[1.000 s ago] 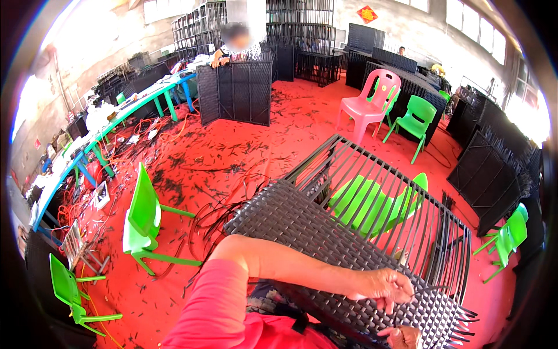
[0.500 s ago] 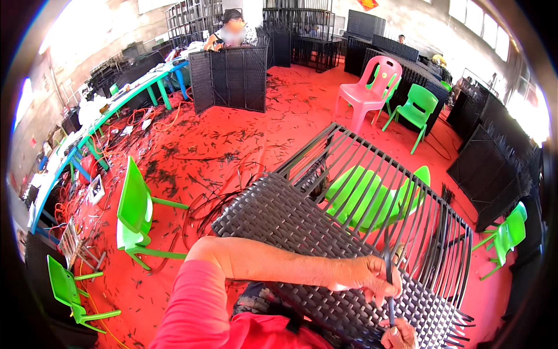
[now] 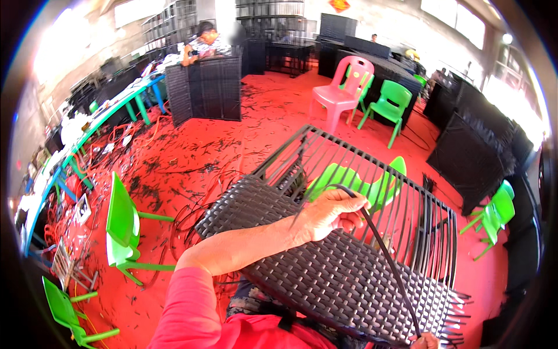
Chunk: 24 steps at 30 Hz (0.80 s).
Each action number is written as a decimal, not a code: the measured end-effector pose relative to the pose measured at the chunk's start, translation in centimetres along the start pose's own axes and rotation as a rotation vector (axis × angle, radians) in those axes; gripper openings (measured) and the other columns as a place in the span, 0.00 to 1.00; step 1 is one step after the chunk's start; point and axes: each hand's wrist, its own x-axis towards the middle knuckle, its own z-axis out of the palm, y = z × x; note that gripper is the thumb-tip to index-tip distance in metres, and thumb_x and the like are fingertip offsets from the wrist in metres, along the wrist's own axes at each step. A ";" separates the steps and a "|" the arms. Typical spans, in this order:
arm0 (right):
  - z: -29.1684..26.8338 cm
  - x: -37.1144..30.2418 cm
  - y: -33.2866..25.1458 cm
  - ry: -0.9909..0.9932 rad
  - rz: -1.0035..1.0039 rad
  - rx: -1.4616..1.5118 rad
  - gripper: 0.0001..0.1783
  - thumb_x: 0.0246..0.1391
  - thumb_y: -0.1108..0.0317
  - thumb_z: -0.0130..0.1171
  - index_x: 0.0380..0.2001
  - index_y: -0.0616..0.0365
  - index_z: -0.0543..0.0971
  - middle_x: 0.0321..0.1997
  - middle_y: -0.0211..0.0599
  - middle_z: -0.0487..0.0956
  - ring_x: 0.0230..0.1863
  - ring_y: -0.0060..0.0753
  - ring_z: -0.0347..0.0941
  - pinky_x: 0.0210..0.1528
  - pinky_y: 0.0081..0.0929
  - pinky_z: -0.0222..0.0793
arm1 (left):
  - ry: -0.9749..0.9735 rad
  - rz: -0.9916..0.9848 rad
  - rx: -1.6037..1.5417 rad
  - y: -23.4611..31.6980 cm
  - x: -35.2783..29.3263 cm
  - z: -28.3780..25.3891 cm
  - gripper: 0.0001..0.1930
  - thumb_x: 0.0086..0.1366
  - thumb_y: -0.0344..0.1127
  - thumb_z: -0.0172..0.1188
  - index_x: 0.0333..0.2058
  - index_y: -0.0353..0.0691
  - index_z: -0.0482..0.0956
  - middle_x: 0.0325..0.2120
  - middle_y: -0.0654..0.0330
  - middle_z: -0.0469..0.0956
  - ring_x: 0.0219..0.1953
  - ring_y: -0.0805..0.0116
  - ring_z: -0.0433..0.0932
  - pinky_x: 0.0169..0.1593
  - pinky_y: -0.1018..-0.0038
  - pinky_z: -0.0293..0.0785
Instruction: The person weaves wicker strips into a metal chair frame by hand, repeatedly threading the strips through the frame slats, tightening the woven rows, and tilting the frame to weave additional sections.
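Observation:
A partly woven dark wicker panel (image 3: 325,273) lies slanted before me, its near part a dense weave of flat strips. Its far part is an open frame of bare parallel slats (image 3: 430,224). Above the edge of the weave, my left hand (image 3: 334,214) pinches a long, flat black strip (image 3: 386,250). The strip arcs over my fingers and slopes down to my right hand (image 3: 427,342), whose closed fingers are on its lower part at the picture's bottom edge. That hand is partly cut off. Loose strip ends (image 3: 456,317) stick out at the panel's right side.
Under the bare slats stands a green chair (image 3: 337,177). Another green chair (image 3: 123,224) is on the left, a pink chair (image 3: 343,96) beyond the panel. Black scraps litter the red floor (image 3: 174,151). A co-worker (image 3: 206,41) is behind a dark panel (image 3: 215,87) by a long table (image 3: 96,116).
My left hand has moved up and left, drawing the strip into a long arc. My right hand has shifted down and right. The whole view has turned slightly.

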 end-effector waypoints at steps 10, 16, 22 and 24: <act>-2.0 -3.6 -5.9 0.708 0.199 -0.885 0.06 0.45 0.74 0.53 0.30 0.60 0.76 0.32 0.42 0.76 0.34 0.40 0.72 0.33 0.31 0.67 | -0.213 -0.135 0.442 -3.4 0.0 7.8 0.11 0.61 0.33 0.52 0.33 0.29 0.74 0.24 0.51 0.77 0.26 0.62 0.79 0.27 0.72 0.77; 4.5 2.4 -10.8 0.380 -0.051 0.117 0.23 0.49 0.72 0.55 0.50 0.60 0.66 0.39 0.38 0.76 0.42 0.32 0.72 0.38 0.25 0.69 | -0.591 -0.384 0.446 -9.8 -0.5 16.0 0.09 0.60 0.30 0.53 0.37 0.31 0.75 0.26 0.55 0.77 0.30 0.68 0.78 0.32 0.76 0.76; 1.6 0.4 -7.6 0.177 0.081 0.020 0.10 0.56 0.71 0.46 0.39 0.59 0.74 0.22 0.33 0.76 0.25 0.24 0.74 0.27 0.23 0.67 | -0.517 -0.381 0.357 -10.7 1.0 16.4 0.09 0.61 0.31 0.52 0.37 0.31 0.75 0.25 0.54 0.77 0.24 0.68 0.78 0.25 0.79 0.75; 0.4 -0.3 -6.7 0.133 0.173 0.003 0.11 0.56 0.68 0.47 0.40 0.59 0.74 0.22 0.35 0.76 0.24 0.26 0.74 0.28 0.23 0.69 | -0.499 -0.355 0.375 -11.1 1.9 16.9 0.09 0.61 0.31 0.52 0.36 0.32 0.75 0.25 0.54 0.77 0.24 0.67 0.78 0.25 0.77 0.76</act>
